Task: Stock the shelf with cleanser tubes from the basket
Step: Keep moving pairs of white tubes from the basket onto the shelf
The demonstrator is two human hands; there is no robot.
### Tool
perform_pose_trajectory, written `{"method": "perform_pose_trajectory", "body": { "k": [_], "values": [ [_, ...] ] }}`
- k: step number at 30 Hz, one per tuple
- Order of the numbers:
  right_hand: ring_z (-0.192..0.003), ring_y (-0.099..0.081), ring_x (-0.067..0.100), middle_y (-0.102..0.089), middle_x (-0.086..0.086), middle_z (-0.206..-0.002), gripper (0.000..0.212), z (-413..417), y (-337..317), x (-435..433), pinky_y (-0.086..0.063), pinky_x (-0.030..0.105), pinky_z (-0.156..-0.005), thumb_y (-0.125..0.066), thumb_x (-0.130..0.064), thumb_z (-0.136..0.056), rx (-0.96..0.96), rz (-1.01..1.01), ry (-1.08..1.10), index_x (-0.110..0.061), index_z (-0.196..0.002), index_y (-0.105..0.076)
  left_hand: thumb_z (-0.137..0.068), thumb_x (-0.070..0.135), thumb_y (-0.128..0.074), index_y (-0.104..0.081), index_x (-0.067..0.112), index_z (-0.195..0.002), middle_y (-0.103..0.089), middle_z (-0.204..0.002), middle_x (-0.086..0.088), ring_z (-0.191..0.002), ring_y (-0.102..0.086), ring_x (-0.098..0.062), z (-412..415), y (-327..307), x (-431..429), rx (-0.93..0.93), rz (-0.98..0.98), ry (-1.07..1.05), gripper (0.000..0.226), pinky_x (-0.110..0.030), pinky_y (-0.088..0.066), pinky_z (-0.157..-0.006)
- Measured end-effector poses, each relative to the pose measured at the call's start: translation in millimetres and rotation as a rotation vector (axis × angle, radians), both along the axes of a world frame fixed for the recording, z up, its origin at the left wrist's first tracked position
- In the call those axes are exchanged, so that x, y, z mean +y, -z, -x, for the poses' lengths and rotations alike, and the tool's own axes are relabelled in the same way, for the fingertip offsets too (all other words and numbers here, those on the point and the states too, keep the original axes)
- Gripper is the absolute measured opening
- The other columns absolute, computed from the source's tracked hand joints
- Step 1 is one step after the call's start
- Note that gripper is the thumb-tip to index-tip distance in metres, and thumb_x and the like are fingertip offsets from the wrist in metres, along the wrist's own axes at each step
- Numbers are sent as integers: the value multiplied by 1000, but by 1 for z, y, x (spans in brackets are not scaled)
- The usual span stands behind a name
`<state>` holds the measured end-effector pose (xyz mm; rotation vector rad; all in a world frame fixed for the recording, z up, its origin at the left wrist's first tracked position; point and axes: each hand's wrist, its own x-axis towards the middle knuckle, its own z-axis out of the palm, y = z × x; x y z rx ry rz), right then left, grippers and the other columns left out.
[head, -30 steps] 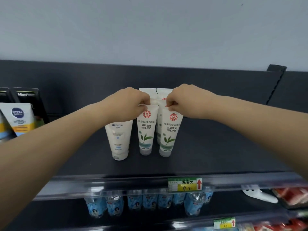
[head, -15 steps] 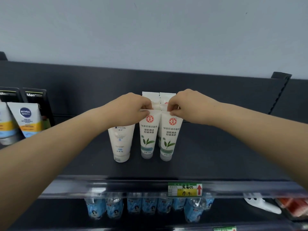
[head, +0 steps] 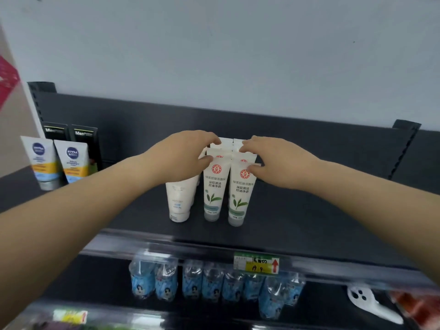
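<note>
On the dark top shelf (head: 297,217) stand two white green-tea cleanser tubes, caps down: the left tube (head: 214,189) and the right tube (head: 240,196). More tubes of the same kind (head: 225,142) stand right behind them, mostly hidden. A plain white tube (head: 181,201) stands at their left. My left hand (head: 183,153) grips the tops of the left row, thumb on the front tube and fingers over the back one. My right hand (head: 269,160) grips the tops of the right row the same way. No basket is in view.
Two Nivea tubes (head: 71,160) and dark Men boxes (head: 84,139) stand at the shelf's far left. A price tag (head: 258,264) sits on the shelf's front rail. Blue-labelled packs (head: 214,282) fill the shelf below, with a white hook (head: 371,303) at its right.
Both hands have spread from pinching the front tubes' tops to spanning front and back tubes. The view has swung left and up, showing more of the Nivea tubes.
</note>
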<state>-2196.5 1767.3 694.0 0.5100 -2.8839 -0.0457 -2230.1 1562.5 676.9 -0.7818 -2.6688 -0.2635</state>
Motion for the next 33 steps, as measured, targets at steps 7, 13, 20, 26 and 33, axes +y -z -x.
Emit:
{"method": "perform_pose_trajectory", "body": {
  "k": [7,13,20,26,33],
  "values": [
    [-148,0,13,3,-5,-161,59,-22,17,-22,-18,35,-118,-46,-33,-97,41,-39,-181,-23,-149,-22,-96,32,-46,-33,20,-145,-35,-152,1,-144,-24,-21,-54,13,-18,126,130,-129,52,-37,-18,-119],
    [-148,-1,15,5,-3,-161,64,-34,36,-60,-14,33,-120,-49,-33,-95,26,20,-348,-22,-150,-18,-95,36,-49,-31,19,-147,-31,-154,-1,-145,-21,-19,-105,27,-50,136,150,-320,58,-38,-17,-119],
    [-148,-1,16,-2,0,-161,68,-54,52,-132,-14,34,-120,-50,-36,-95,6,31,-574,-21,-152,-17,-92,43,-49,-31,18,-147,-31,-154,-2,-145,-23,-20,-174,49,-117,93,168,-580,63,-39,-18,-119],
    [-148,-6,18,-6,1,-160,68,-77,69,-214,-17,37,-119,-50,-36,-95,-31,0,-734,-19,-151,-17,-95,45,-42,-27,24,-148,-26,-156,1,-146,-19,-17,-233,69,-179,37,132,-757,59,-34,-10,-119],
    [-148,-6,16,-6,-3,-161,67,-121,99,-328,-16,38,-119,-51,-34,-94,-128,-5,-868,-26,-151,-16,-94,48,-43,-24,28,-148,-25,-157,3,-144,-23,-17,-309,95,-276,-98,122,-946,61,-34,-13,-118]
  ]
}}
